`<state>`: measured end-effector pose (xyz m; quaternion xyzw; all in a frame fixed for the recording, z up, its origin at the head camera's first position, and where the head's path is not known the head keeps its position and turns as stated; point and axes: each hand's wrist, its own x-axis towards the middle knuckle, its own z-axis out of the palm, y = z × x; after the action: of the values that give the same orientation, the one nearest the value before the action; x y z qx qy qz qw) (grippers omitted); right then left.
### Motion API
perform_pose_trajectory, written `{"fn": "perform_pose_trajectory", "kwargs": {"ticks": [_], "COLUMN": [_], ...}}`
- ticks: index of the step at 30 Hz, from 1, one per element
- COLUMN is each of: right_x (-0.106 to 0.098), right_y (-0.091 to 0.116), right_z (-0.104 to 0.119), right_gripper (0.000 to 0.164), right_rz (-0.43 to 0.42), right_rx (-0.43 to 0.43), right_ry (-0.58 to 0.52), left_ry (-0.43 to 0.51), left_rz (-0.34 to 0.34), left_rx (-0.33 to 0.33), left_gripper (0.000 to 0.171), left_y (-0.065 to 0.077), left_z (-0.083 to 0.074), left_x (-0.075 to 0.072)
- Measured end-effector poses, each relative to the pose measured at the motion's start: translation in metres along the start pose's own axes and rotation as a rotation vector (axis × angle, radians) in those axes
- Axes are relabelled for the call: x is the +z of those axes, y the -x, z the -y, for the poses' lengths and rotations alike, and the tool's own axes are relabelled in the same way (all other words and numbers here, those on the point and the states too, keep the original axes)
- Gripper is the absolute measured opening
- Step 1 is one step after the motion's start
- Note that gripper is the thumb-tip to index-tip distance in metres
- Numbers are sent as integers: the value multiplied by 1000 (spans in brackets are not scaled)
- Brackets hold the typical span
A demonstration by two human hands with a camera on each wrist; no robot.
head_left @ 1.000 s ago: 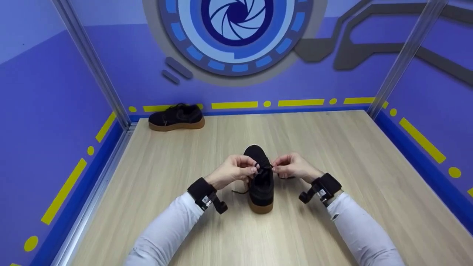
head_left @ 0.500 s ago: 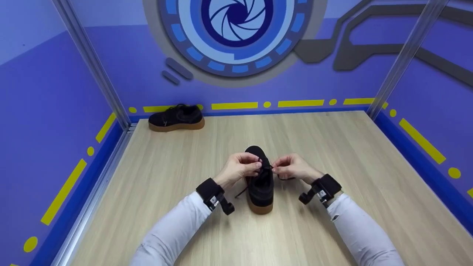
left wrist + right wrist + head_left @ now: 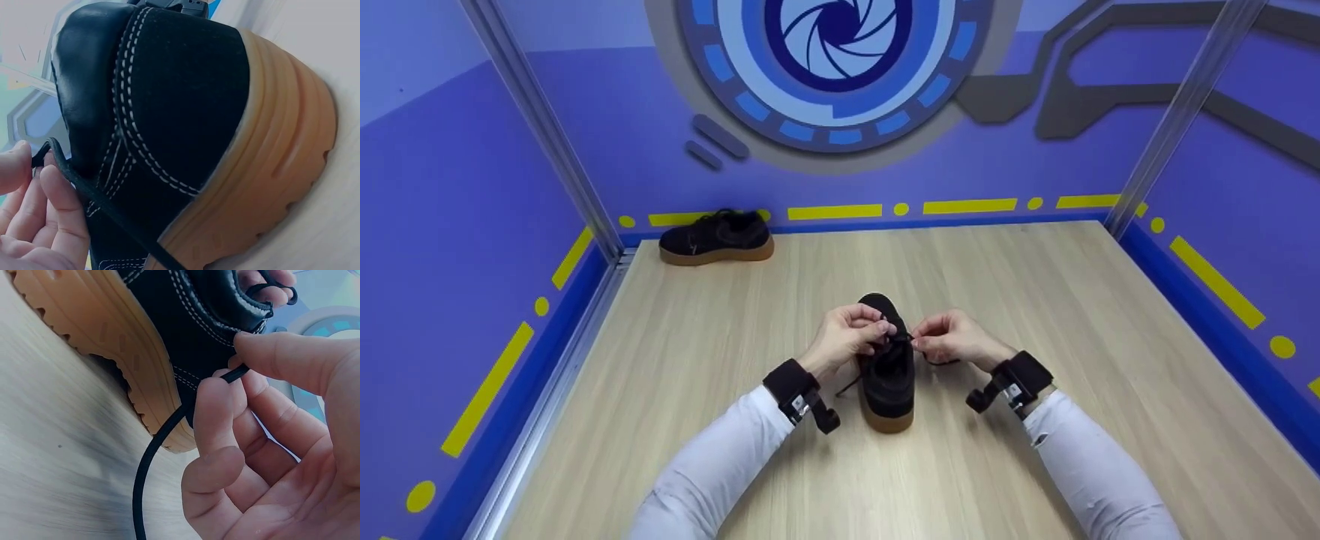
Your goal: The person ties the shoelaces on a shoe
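A black shoe with white stitching and a tan sole stands upright on the table, toe pointing away from me. Over its left side my left hand pinches a black shoelace between thumb and fingers; the lace's tail hangs down past the sole. On the other side my right hand pinches a second stretch of shoelace, whose end trails down beside the sole. In the right wrist view a loop of lace shows at the left hand's fingers. My fingers hide much of the lacing in the head view.
A matching black shoe lies at the back left of the wooden table, side-on against the back wall. Blue-purple walls enclose the left, back and right. Each wrist wears a black strap with a small camera.
My left hand has moved right and inward over the shoe, and its lace tail has swung closer to the shoe. The right hand holds nearly still on its lace.
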<state>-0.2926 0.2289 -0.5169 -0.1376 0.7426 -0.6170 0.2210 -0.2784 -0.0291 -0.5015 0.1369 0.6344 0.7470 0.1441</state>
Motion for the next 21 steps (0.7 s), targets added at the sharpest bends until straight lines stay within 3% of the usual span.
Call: {"fn": "perform_pose_trajectory", "kwargs": {"ticks": [7, 13, 21], "right_x": [1, -1, -7], "right_y": [0, 2, 5], "right_z": [-1, 0, 2], "right_gripper": [10, 8, 13], "right_rz": [6, 26, 114], "right_rx": [8, 5, -48], "right_ry": [-21, -32, -60], "left_ry": [-22, -31, -48], "left_rz": [2, -20, -53], "left_rx": [1, 2, -5], "left_gripper": [24, 21, 21], "left_y": [1, 1, 2], "left_z": [0, -1, 1], "left_x": [-1, 1, 3]}}
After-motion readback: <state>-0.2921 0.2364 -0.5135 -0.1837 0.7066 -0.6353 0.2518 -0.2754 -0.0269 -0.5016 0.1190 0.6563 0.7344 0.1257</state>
